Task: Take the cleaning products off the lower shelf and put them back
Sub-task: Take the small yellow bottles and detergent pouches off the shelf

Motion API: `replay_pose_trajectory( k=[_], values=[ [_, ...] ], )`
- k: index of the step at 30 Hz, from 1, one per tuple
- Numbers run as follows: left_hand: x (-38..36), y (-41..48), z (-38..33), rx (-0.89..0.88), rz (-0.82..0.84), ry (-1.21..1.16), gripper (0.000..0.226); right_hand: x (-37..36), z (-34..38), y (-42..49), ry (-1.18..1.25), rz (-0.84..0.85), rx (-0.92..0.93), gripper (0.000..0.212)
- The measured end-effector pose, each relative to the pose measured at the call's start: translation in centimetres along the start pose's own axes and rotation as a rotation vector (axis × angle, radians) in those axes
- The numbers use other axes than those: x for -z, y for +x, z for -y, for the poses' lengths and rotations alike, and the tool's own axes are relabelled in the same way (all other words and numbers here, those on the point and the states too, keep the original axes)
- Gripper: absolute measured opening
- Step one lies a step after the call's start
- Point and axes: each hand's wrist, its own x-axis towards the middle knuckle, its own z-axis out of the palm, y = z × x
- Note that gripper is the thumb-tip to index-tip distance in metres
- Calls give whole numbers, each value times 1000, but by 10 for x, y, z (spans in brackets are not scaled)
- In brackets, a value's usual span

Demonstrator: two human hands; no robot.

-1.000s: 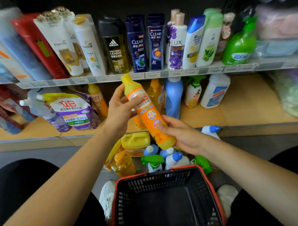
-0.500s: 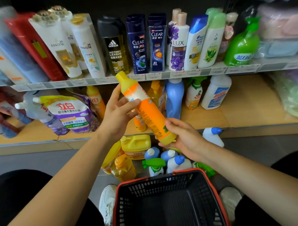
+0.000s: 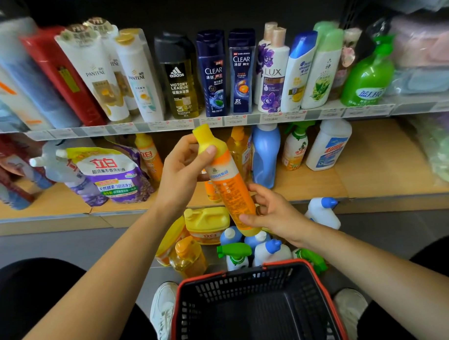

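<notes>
An orange bottle (image 3: 226, 180) with a yellow cap is held tilted in front of the lower shelf (image 3: 320, 184). My left hand (image 3: 182, 168) grips its neck and upper body, thumb across the front. My right hand (image 3: 270, 214) holds its bottom end with curled fingers. On the lower shelf stand a blue bottle (image 3: 266, 153), a green-topped spray bottle (image 3: 295, 147), a white bottle (image 3: 328, 146), orange bottles (image 3: 149, 157) and a purple refill pouch (image 3: 111, 173). Several cleaning products lie on the floor below: a yellow jug (image 3: 207, 224), blue-capped white bottles (image 3: 269, 249) and a green sprayer (image 3: 234, 253).
A black basket with a red rim (image 3: 247, 270) sits empty on the floor between my white shoes (image 3: 162, 306). The upper shelf (image 3: 216, 120) holds shampoo and body wash bottles. A white bottle with a blue cap (image 3: 323, 212) lies on the floor at the right.
The orange bottle has been turned in both hands, so its back label with small print now faces me. My right hand shifted its hold on the bottom end.
</notes>
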Motion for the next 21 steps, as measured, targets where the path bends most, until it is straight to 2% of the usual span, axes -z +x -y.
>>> replay_pose_trajectory(
  k=[4, 6, 9, 13, 21],
  values=[
    [-5, -8, 0, -57, 76, 70, 28, 0, 8, 3, -138, -35, 74, 61],
    [-12, -14, 3, -96, 126, 118, 32, -3, 17, 5, -127, -98, 162, 69],
    [-22, -22, 7, -134, 150, 187, 34, -2, 24, 4, -110, -163, 279, 64],
    [-23, -23, 1, -178, 149, 211, 32, 2, 21, 1, -79, -163, 307, 57],
    [-17, -25, -5, -317, 209, 361, 42, 8, 16, -1, -133, -126, 293, 61]
  ],
)
